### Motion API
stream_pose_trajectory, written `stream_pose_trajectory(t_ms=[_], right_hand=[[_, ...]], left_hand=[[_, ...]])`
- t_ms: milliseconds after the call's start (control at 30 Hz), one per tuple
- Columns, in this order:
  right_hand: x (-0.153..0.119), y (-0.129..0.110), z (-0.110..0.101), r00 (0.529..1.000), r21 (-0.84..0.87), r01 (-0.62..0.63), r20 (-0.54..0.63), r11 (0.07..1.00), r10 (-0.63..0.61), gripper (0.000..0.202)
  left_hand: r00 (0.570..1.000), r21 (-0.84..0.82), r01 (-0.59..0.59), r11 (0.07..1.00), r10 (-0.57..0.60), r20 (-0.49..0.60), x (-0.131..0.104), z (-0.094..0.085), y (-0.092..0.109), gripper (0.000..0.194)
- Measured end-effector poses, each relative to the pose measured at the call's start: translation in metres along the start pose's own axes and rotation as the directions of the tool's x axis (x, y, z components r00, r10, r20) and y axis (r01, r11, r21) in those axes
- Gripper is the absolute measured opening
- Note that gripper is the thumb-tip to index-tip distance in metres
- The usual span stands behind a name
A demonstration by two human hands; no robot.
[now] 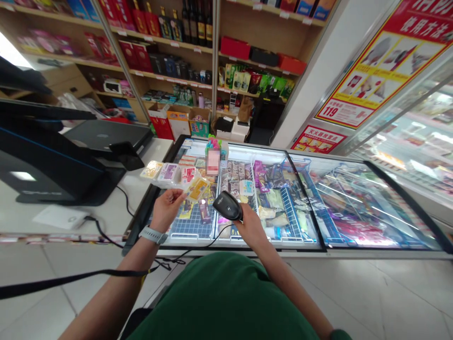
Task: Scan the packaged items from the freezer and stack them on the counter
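A yellow packet (197, 188) in clear wrapping is pinched at its lower left corner by my left hand (165, 210), which has a grey watch at the wrist. My right hand (250, 227) is wrapped round the handle of a black barcode scanner (227, 206). The scanner's head points up and left, a short way right of the packet, not touching it. Beyond my left hand lie a yellow-and-white pack (152, 169), a purple-and-white pack (169, 173) and a red-and-white pack (188, 175), side by side at the freezer's left edge.
A glass-topped freezer (269, 243) holding many packaged goods spans the middle and right. On the left counter (21, 222) stand a black register (53, 160) and a white box (60, 217). Cables trail along the freezer's front. Stocked shelves (173, 43) rise behind.
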State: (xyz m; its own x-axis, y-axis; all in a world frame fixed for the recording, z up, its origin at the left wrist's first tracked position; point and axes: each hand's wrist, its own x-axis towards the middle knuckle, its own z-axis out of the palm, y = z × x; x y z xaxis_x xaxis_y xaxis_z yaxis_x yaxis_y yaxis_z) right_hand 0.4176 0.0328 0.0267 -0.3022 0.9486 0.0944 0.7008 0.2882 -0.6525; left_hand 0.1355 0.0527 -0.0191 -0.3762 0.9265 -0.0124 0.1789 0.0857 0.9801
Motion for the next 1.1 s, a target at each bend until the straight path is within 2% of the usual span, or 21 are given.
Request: stream_pose_trajectory(t_ms=[267,567,700,833,900,1100], right_hand=[[0.001,0.003,0.000,1.000,-0.005,-0.002,-0.002,1.000,0.002,0.030],[0.002,0.003,0.000,1.000,-0.015,-0.013,0.028,1.000,0.013,0.028],[0.002,0.003,0.000,0.999,-0.009,-0.022,0.033,1.000,0.022,0.029],[0.002,0.006,0.001,1.000,0.015,-0.018,0.024,1.000,0.017,0.030],[0.002,0.008,0.002,1.000,0.019,-0.011,0.026,1.000,0.011,0.030],[0.001,0.008,0.001,1.000,0.022,-0.003,0.026,1.000,0.003,0.028]], left_hand=[[1.000,0.012,0.015,1.000,-0.015,0.004,0.000,0.001,0.006,0.041],[1.000,0.005,0.012,1.000,-0.012,0.001,0.001,0.002,0.002,0.042],[0.998,-0.038,0.064,0.997,-0.065,-0.016,0.002,0.002,-0.001,0.044],[0.973,-0.194,0.203,0.960,-0.220,-0.066,0.016,0.004,-0.005,0.046],[0.954,-0.261,0.235,0.936,-0.274,-0.123,0.028,0.007,-0.007,0.042],[0.919,-0.234,0.236,0.943,-0.295,-0.262,0.059,0.020,-0.011,0.031]])
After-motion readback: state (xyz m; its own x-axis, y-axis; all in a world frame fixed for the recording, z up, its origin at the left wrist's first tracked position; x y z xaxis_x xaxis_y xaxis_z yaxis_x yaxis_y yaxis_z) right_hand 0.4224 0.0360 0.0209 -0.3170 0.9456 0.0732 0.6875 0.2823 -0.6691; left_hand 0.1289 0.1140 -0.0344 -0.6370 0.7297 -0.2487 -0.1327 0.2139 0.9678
